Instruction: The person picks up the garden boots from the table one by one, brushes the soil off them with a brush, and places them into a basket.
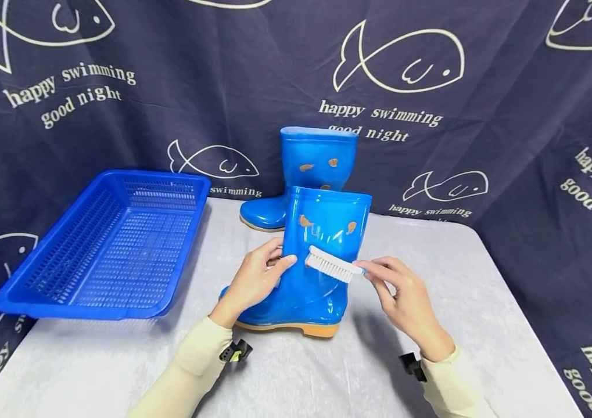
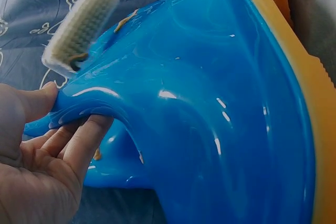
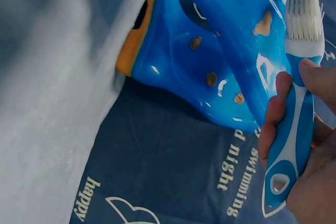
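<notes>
A blue rain boot point(image 1: 290, 307) with a yellow-tan sole stands upright on the table, toe to the left, brown patches on its shaft. My left hand point(image 1: 254, 278) grips the front of the shaft above the foot; in the left wrist view thumb and fingers pinch the blue material. My right hand point(image 1: 405, 293) holds a scrub brush point(image 1: 331, 265) by its blue-and-white handle point(image 3: 294, 129). Its white bristles lie over or close to the shaft; contact cannot be told. A brown smear point(image 2: 78, 60) shows at the brush head's end in the left wrist view.
Behind the held boot stands a second blue boot point(image 1: 319, 152), also with brown patches. A blue perforated basket point(image 1: 8, 299) is at the table's left. Dark cloth printed with fish point(image 1: 400, 58) hangs around the pale table point(image 1: 442, 267).
</notes>
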The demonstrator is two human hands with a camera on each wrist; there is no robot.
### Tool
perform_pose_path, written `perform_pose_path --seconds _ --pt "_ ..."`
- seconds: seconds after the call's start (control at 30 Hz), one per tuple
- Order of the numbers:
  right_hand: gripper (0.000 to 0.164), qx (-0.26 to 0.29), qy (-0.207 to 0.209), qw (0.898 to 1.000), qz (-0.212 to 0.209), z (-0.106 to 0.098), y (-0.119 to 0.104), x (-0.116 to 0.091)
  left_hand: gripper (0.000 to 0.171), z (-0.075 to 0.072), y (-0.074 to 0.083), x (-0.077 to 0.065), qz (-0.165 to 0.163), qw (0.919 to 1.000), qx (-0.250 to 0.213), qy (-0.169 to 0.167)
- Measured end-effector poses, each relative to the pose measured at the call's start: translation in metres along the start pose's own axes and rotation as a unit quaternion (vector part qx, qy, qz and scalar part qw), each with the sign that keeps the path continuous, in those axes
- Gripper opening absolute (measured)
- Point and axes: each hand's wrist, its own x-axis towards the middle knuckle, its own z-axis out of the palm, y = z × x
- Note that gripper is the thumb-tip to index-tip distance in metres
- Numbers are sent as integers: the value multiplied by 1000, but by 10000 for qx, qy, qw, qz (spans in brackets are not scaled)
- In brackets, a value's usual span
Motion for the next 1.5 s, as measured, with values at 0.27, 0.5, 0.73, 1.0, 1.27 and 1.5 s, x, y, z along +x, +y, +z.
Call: perform_pose_path --seconds 0.27,0.5,0.73,1.0,1.27,1.5 --pt "36 -153 60 9999 -1 -1 -1 8 40 -1 0 -2 -24 10000 -63 20" --pt "42 -239 60 9995 -171 1 -3 1 39 0 -1 -1 39 10000 25 13" --pt "40 -262 222 9990 -270 -5 -5 8 40 -2 -1 -1 4 9999 41 97" --pt "44 -270 -13 9986 -460 -6 -8 2 40 0 -1 0 92 9999 34 66" --pt "40 -108 289 9994 -168 -12 -9 7 42 -1 1 -1 237 9995 111 159" --pt "42 -362 92 9978 -552 -6 -11 4 40 1 1 0 179 9998 86 93"
